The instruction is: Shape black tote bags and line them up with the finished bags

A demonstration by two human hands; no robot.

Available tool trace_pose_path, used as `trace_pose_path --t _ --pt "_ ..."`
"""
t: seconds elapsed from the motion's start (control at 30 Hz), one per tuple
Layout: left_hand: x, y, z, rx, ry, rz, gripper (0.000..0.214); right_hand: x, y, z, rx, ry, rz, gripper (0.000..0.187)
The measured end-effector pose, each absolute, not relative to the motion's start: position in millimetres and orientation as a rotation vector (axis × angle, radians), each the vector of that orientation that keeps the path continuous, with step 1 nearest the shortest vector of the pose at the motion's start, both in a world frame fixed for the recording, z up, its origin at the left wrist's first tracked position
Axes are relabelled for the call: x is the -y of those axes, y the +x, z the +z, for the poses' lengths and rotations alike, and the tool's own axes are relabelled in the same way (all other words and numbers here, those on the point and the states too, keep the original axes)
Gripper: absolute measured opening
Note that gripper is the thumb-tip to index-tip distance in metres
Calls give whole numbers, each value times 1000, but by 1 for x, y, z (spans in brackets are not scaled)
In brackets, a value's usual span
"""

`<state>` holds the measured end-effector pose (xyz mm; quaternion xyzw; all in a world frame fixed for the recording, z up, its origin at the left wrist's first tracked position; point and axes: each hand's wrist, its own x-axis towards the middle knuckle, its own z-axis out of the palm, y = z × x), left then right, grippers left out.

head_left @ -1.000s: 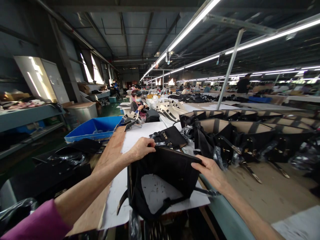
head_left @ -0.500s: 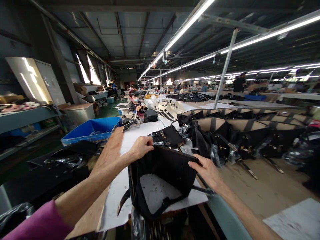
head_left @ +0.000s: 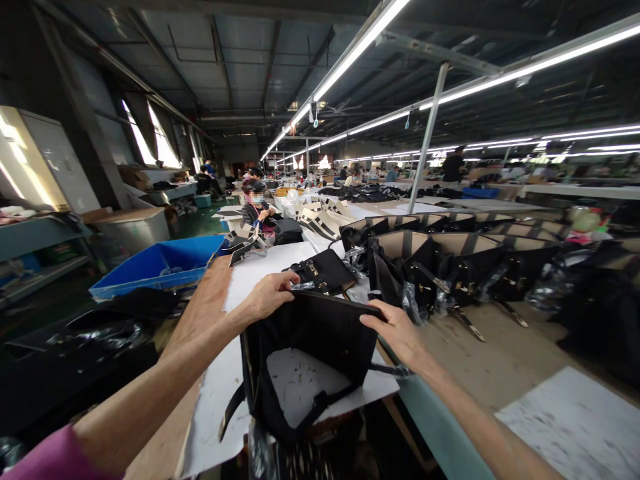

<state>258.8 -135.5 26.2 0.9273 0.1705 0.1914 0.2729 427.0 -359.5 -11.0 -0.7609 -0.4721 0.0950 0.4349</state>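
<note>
Between my hands a black handbag body (head_left: 320,333), open through its middle, stands on white paper (head_left: 210,420) at the table edge. My left hand (head_left: 270,295) is closed, pinching its top left corner. At the top right corner my right hand (head_left: 395,331) grips the rim between thumb and fingers. Loose straps hang from both sides of the bag, and through its opening the paper shows. Just beyond it lies a flat black bag piece (head_left: 325,272) with gold-coloured metal fittings and clear plastic wrap.
Rows of black bags with beige linings (head_left: 465,260) stand on the right. To the left are a blue bin (head_left: 155,267) and a pile of black pieces (head_left: 90,360). A seated person (head_left: 257,207) works farther along the table, near cream-and-black strips (head_left: 323,217).
The view has turned slightly right, so the surroundings sit farther left. Both hands keep their hold on the bag's top edge, with little change in its pose.
</note>
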Motion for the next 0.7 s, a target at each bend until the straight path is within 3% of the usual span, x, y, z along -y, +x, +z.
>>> trace_pose_path --t 0.23,0.7 --pt "127 260 27 -411 2434 315 29 350 427 -5 1189 -1802 267 24" --pt "130 254 30 -395 2382 335 26 339 428 4 1346 -1892 187 22"
